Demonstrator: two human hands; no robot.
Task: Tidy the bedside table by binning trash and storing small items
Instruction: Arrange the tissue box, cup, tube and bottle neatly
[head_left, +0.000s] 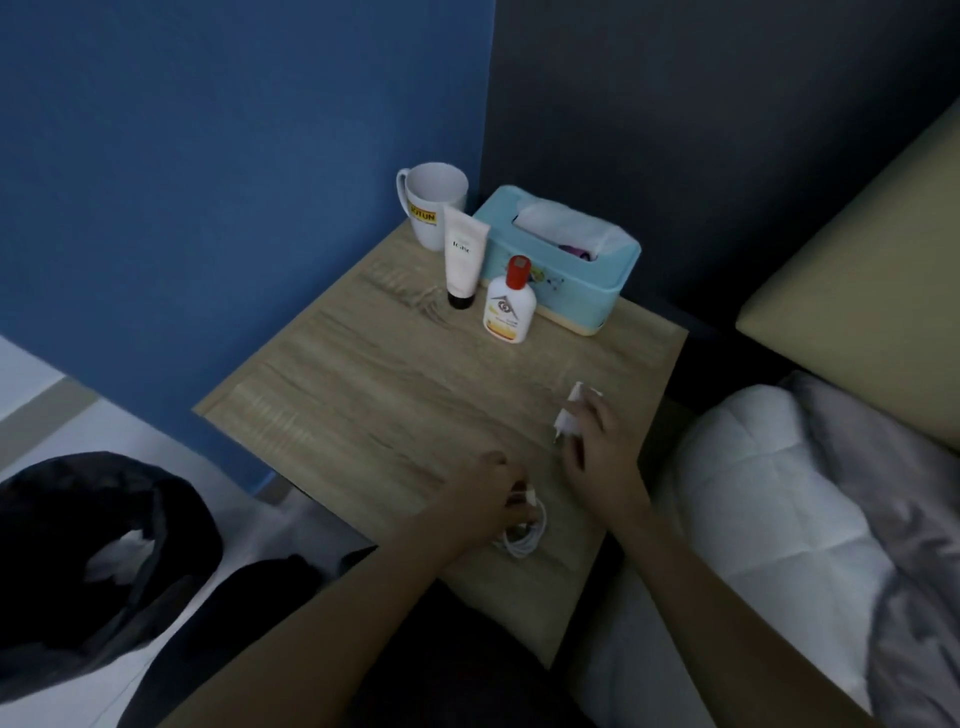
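On the wooden bedside table (374, 374), my left hand (493, 493) grips a coiled white cable (524, 538) near the front edge. To its right, my right hand (597, 441) is closed around a white charger plug (571, 415), its top end poking out above my fingers. At the back of the table stand a white mug (434, 205), a white tube (462, 254) on its black cap, a white bottle (506, 304) with a red cap, and a light blue tissue box (561, 254).
A black bin (93, 561) lined with a dark bag sits on the floor at the lower left, with crumpled white tissue inside. A bed with a white pillow (779, 493) and grey cover lies to the right. Blue wall stands behind the table.
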